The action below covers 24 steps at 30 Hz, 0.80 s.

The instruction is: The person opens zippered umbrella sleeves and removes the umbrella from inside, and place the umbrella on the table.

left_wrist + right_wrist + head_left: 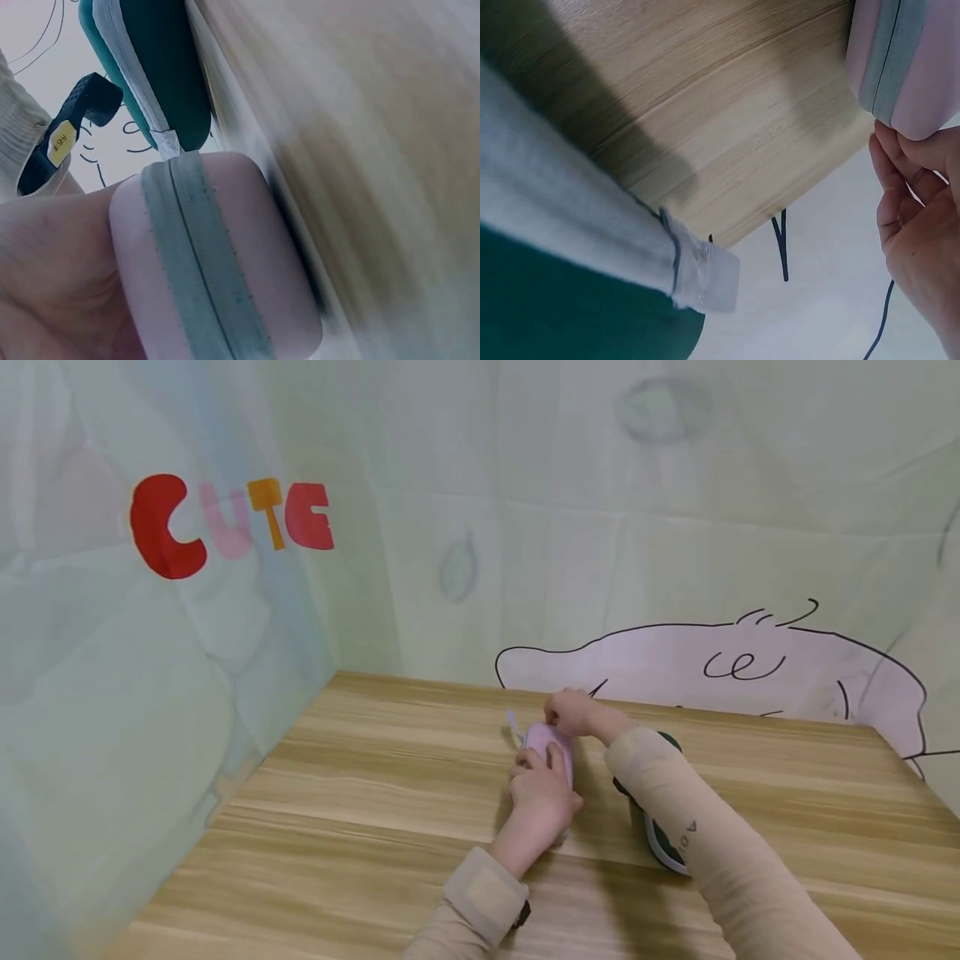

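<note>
A pink hard-shell zip case [540, 737] with a grey zip band stands on the wooden table. My left hand [538, 800] grips it from the near side, fingers bent over its top. At the far end, my right hand [576, 712] has its fingers curled in and pinches at the case. The right wrist view shows these fingertips against the end of the zip band [889, 64]; any zip pull between them is hidden. A pale lavender strap [514, 725] sticks out at the case's far left corner.
A dark green case [663, 843] with a pale zip band lies to the right, partly under my right forearm. Behind the table [360, 777] hangs a cloth backdrop [420, 527] with a line drawing, and another sheet bounds the left side.
</note>
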Tool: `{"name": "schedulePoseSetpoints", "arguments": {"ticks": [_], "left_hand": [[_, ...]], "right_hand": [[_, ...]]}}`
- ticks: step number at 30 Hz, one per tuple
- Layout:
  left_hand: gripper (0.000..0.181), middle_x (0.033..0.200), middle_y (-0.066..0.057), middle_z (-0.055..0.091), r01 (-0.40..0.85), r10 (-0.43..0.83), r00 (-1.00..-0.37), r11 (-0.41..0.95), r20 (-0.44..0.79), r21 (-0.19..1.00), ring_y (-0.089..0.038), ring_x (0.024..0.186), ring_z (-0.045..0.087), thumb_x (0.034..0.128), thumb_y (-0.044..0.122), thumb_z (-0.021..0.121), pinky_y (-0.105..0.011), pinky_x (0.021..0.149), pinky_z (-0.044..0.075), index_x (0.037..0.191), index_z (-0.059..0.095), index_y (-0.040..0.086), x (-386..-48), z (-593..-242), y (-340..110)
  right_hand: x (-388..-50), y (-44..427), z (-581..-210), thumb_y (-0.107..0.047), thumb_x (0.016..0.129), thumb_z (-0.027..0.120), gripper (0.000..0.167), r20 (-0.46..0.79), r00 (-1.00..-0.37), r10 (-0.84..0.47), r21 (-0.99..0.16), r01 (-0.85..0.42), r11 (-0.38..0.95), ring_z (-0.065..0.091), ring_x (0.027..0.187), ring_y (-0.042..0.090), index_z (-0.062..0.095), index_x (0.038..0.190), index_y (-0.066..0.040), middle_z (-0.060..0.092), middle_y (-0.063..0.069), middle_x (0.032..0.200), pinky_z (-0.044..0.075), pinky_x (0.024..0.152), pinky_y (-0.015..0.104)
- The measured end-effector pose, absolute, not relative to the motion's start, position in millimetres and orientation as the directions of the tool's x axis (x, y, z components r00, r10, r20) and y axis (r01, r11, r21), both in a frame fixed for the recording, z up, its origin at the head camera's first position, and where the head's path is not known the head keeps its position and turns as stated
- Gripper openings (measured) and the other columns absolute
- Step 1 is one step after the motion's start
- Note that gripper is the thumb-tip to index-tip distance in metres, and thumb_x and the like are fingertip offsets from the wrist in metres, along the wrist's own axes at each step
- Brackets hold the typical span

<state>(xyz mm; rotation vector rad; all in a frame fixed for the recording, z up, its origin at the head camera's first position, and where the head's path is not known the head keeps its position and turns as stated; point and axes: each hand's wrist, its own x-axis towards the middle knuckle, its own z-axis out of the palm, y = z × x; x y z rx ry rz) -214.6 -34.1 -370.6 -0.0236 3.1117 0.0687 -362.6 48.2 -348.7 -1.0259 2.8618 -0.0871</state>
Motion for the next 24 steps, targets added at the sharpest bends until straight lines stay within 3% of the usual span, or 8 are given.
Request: {"name": "schedulePoseSetpoints", "arguments": {"ticks": [4,11,16,24], "left_hand": [[0.083,0.134,-0.029,0.042,-0.012,-0.011,-1.000,0.999,-0.025,0.041,-0.038,0.092,0.060,0.0859,0.057,0.061,-0.029,0.051,0.046,0.150,0.029,0.015,-214.5,-371.6,-33.9],[0.085,0.134,-0.028,0.042,-0.021,-0.020,-0.999,0.999,-0.030,0.041,-0.037,0.095,0.061,0.0851,0.058,0.061,-0.029,0.051,0.046,0.151,0.028,0.015,-215.6,-372.3,-33.0],[0.084,0.135,-0.027,0.042,-0.029,-0.028,-0.999,0.999,-0.031,0.039,-0.036,0.092,0.060,0.0843,0.058,0.062,-0.028,0.051,0.045,0.151,0.029,0.018,-215.8,-372.2,-32.6],[0.083,0.132,-0.025,0.044,-0.027,-0.027,-1.000,0.999,-0.005,0.032,-0.033,0.086,0.060,0.0832,0.058,0.064,-0.027,0.050,0.044,0.149,0.032,0.018,-211.3,-367.9,-32.5]], "right_hand": [[-360.4,50.4,-347.1,0.001,0.084,0.056,0.017,-0.080,-0.771,-0.632,-0.070,-0.628,0.775,0.057,0.080,0.020,0.071,0.085,-0.007,0.068,0.006,0.087,0.048,0.078,0.038],[-359.0,53.0,-347.4,-0.001,0.088,0.053,0.019,-0.094,-0.757,-0.646,-0.072,-0.642,0.763,0.061,0.081,0.020,0.071,0.090,-0.006,0.070,0.008,0.090,0.052,0.076,0.034],[-356.4,54.3,-347.3,-0.003,0.093,0.050,0.019,-0.116,-0.760,-0.640,-0.068,-0.637,0.768,0.065,0.091,0.025,0.069,0.099,-0.003,0.070,0.013,0.099,0.053,0.084,0.037],[-357.4,61.3,-349.3,-0.006,0.094,0.052,0.016,-0.089,-0.736,-0.671,-0.044,-0.671,0.741,0.063,0.085,0.021,0.069,0.094,-0.007,0.070,0.008,0.094,0.052,0.080,0.037]]}}
